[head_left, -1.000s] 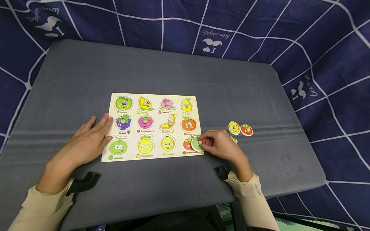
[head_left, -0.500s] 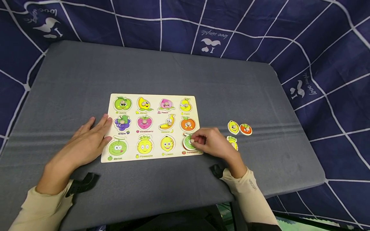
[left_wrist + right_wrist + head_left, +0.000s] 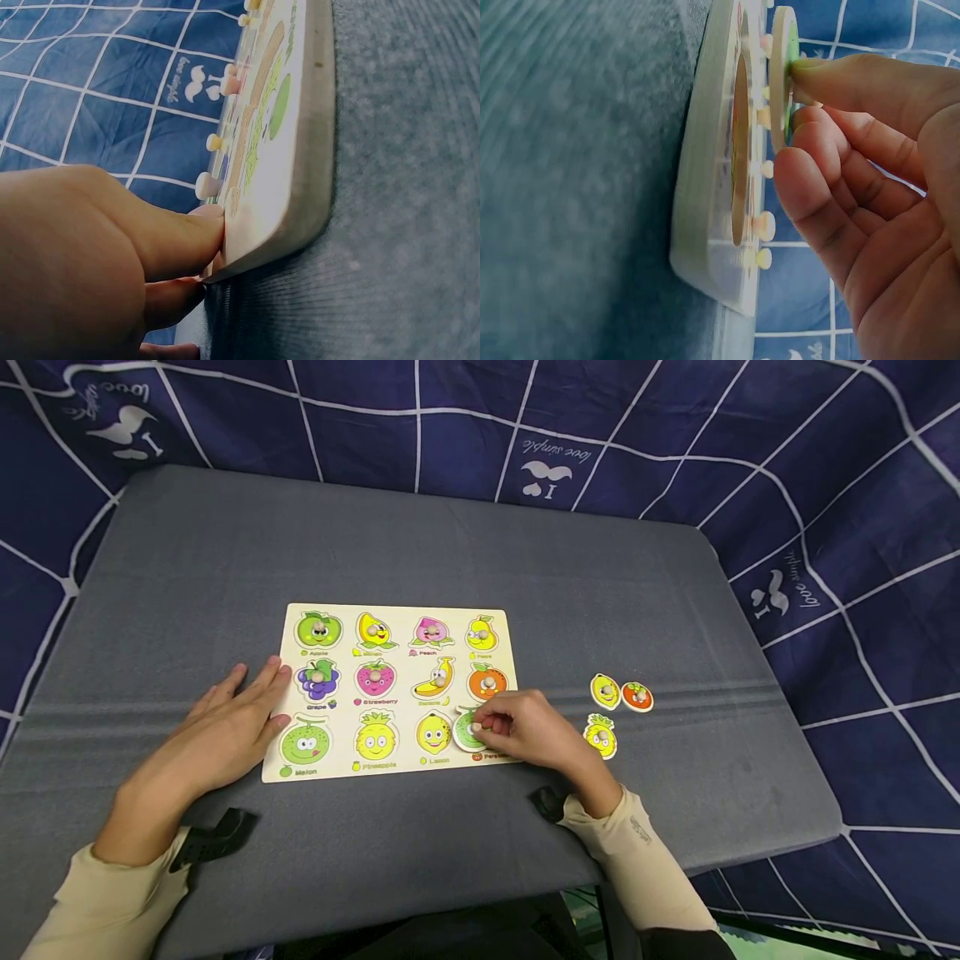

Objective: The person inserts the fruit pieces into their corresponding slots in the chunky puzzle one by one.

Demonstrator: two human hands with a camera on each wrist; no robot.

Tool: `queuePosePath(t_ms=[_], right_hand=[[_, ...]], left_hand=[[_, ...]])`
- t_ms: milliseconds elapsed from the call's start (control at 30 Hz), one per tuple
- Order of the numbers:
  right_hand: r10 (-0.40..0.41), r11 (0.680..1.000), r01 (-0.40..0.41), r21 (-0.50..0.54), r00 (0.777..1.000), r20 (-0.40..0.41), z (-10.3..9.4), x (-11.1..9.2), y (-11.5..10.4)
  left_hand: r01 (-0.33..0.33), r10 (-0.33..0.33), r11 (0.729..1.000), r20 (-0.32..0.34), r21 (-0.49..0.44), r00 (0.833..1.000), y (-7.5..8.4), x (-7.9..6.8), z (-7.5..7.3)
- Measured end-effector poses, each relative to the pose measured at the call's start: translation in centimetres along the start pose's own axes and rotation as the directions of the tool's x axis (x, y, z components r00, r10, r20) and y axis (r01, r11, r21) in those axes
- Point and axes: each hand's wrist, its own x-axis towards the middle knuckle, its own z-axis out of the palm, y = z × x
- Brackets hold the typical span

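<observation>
Green melon piece (image 3: 465, 733) in its grip, the right hand (image 3: 532, 728) pinches the knob (image 3: 477, 727) and holds it just above the board (image 3: 407, 723). It has moved left, from over the persimmon spot to beside the lemon recess (image 3: 434, 734): nearer the matching melon recess (image 3: 305, 744), I judge, but not yet there. The left hand (image 3: 221, 727), fingers straight, rests against the board's left edge.
</observation>
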Motion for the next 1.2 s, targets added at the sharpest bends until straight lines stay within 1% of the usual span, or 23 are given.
queuePosePath(t_ms=[400, 733, 967, 1200], right_hand=[[-0.045, 0.999, 0.045, 0.005, 0.998, 0.043, 0.7, 1.4, -0.7], [-0.074, 0.997, 0.071, 0.035, 0.994, 0.085, 1.5, 2.9, -1.4], [-0.117, 0.993, 0.115, 0.021, 0.987, 0.112, 1.9, 3.9, -1.8], [-0.114, 0.993, 0.114, 0.013, 0.986, 0.121, 2.4, 4.4, -2.2]], left_hand=[[-0.002, 0.002, 1.0, -0.003, -0.002, 1.0, 0.1, 0.1, 0.0], [-0.004, 0.004, 1.0, -0.008, -0.001, 1.0, -0.1, 0.0, 0.1], [0.001, -0.001, 1.0, -0.003, 0.004, 1.0, 0.0, 0.0, 0.1], [0.0, 0.0, 1.0, -0.006, 0.003, 1.0, 0.0, 0.0, 0.1]])
